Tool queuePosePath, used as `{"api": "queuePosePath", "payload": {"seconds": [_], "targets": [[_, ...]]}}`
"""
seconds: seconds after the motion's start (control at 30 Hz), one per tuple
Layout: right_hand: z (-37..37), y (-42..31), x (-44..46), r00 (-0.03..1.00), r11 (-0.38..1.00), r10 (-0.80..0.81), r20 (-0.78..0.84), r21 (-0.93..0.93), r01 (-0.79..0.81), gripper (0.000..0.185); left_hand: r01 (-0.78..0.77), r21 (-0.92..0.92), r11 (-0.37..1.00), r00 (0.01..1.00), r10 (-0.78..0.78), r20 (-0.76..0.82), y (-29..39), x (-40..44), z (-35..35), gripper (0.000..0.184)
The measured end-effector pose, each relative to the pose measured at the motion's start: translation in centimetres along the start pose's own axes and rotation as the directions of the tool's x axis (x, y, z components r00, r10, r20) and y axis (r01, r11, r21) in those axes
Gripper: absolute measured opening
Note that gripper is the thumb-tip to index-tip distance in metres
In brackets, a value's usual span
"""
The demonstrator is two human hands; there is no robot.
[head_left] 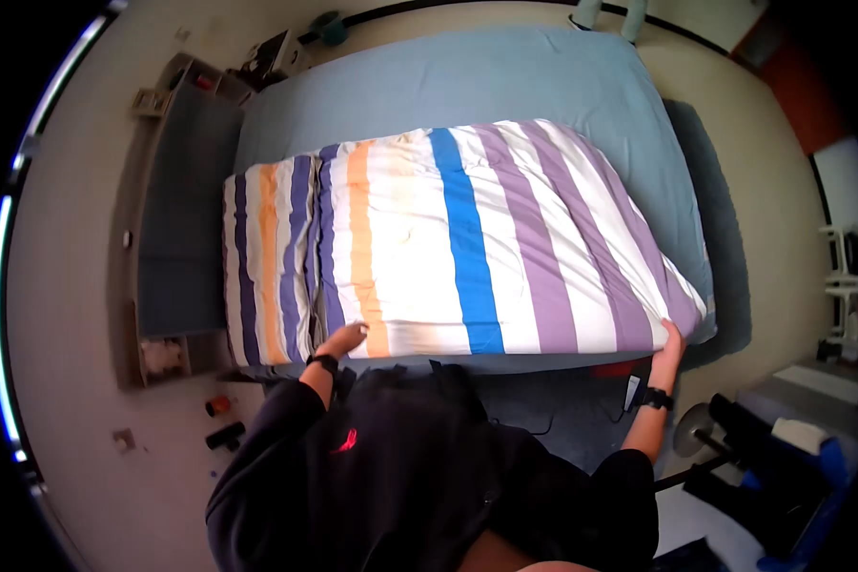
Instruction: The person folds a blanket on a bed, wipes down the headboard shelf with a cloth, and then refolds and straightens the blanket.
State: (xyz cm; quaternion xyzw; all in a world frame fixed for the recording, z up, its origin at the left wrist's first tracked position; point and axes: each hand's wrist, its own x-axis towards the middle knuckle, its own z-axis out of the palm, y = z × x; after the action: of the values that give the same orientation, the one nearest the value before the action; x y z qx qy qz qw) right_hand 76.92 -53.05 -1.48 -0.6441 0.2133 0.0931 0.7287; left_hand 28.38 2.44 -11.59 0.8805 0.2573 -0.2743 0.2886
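A striped quilt (419,238) in white, orange, blue and purple lies folded over the near half of a bed with a blue-grey sheet (353,100). My left hand (345,338) is closed at the quilt's near edge, by an orange stripe; its fingertips are curled and partly hidden. At the right end of the same edge, my right hand (672,339) grips the quilt near its purple-striped corner. The quilt's left part is turned back, with a crease running across it. Dark bands circle both wrists.
A grey headboard (186,210) with shelves stands to the left. At lower right are a round metal weight plate (693,429) on a bar and a dark-and-blue pile (782,477). Another person's legs (610,14) show beyond the bed. White chairs (841,286) stand far right.
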Motion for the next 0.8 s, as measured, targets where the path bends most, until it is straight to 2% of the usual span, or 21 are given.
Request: {"api": "queuePosePath", "payload": {"seconds": [0.03, 0.07, 0.13, 0.17, 0.2, 0.23, 0.27, 0.33, 0.4, 0.47, 0.5, 0.53, 0.57, 0.67, 0.7, 0.73, 0.77, 0.8], "targets": [[-1.0, -1.2, -0.7, 1.000, 0.996, 0.029, 0.011, 0.089, -0.030, 0.025, 0.179, -0.190, 0.965, 0.977, -0.198, -0.084, 6.2, -2.0, -4.0, 0.036], [-1.6, -1.9, -1.4, 0.997, 0.982, 0.068, 0.025, 0.175, -0.072, 0.025, 0.079, -0.248, 0.965, 0.969, -0.133, -0.208, 6.1, -2.1, -4.3, 0.035], [-1.0, -1.3, -2.9, 0.999, 0.977, -0.033, 0.005, 0.212, 0.031, 0.029, 0.068, -0.350, 0.934, 0.969, -0.146, -0.201, 5.8, -2.7, -7.2, 0.035], [-1.5, -0.7, -3.4, 1.000, 0.981, -0.024, 0.016, 0.192, 0.021, 0.029, 0.071, -0.386, 0.920, 0.975, -0.146, -0.170, 4.4, -2.9, -6.7, 0.035], [-1.5, 0.2, -3.9, 0.999, 0.993, -0.042, -0.028, 0.111, 0.045, 0.030, 0.068, -0.417, 0.906, 0.979, -0.142, -0.148, 2.6, -3.2, -6.7, 0.035], [-0.6, 1.2, -4.2, 0.995, 0.997, -0.069, -0.068, 0.029, 0.071, 0.031, 0.142, -0.348, 0.927, 0.982, -0.176, -0.068, 1.6, -4.1, -8.3, 0.034], [0.3, 2.7, -4.4, 0.993, 0.998, -0.049, -0.109, -0.052, 0.043, 0.035, 0.112, -0.341, 0.933, 0.986, -0.148, -0.081, -2.8, -4.1, -6.1, 0.034], [1.3, 7.0, -4.6, 0.989, 0.995, 0.012, -0.148, -0.098, -0.026, 0.040, 0.182, -0.358, 0.916, 0.980, -0.199, -0.010, -7.1, -7.2, -5.2, 0.034], [3.1, 7.7, -6.1, 0.979, 0.969, 0.043, -0.199, -0.230, -0.089, 0.045, 0.253, -0.309, 0.917, 0.966, -0.259, 0.024, -10.9, -11.1, -1.5, 0.033], [9.1, 9.2, -7.8, 0.953, 0.960, -0.059, -0.299, -0.279, -0.028, 0.046, 0.396, -0.353, 0.848, 0.918, -0.353, 0.182, -13.4, -14.2, 0.8, 0.033], [13.6, 9.3, -8.8, 0.914, 0.829, -0.216, -0.344, -0.560, -0.015, 0.046, 0.400, -0.359, 0.843, 0.916, -0.357, 0.182, -14.0, -15.5, 1.0, 0.033], [18.0, 9.5, -9.9, 0.909, 0.857, -0.313, -0.274, -0.494, 0.147, 0.049, 0.501, -0.441, 0.744, 0.865, -0.433, 0.252, -14.0, -17.3, 1.0, 0.032], [22.4, 9.0, -11.1, 0.871, 0.768, -0.431, -0.235, -0.602, 0.218, 0.042, 0.591, -0.505, 0.629, 0.805, -0.492, 0.330, -14.4, -19.1, 1.0, 0.032], [36.6, 8.0, -20.1, 0.874, 0.767, -0.475, 0.104, -0.437, 0.470, 0.026, 0.622, -0.499, 0.603, 0.781, -0.442, 0.441, -19.0, -20.6, 4.9, 0.033], [42.4, 9.7, -26.8, 0.661, 0.493, -0.541, 0.520, -0.440, 0.750, 0.021, 0.588, -0.593, 0.550, 0.808, -0.426, 0.407, -20.6, -21.4, 4.7, 0.033], [44.4, 10.6, -31.8, 0.578, 0.471, -0.483, 0.658, -0.361, 0.805, 0.017, 0.549, -0.679, 0.487, 0.829, -0.416, 0.373, -20.8, -21.9, 4.9, 0.033], [45.5, 12.2, -35.5, 0.414, 0.364, -0.407, 0.814, -0.271, 0.891, 0.011, 0.477, -0.762, 0.439, 0.856, -0.428, 0.289, -21.6, -22.0, 5.6, 0.032], [46.1, 13.1, -39.5, 0.205, 0.220, -0.286, 0.936, -0.144, 0.965, 0.006, 0.400, -0.819, 0.412, 0.876, -0.436, 0.209, -21.2, -22.6, 4.4, 0.033]]}}
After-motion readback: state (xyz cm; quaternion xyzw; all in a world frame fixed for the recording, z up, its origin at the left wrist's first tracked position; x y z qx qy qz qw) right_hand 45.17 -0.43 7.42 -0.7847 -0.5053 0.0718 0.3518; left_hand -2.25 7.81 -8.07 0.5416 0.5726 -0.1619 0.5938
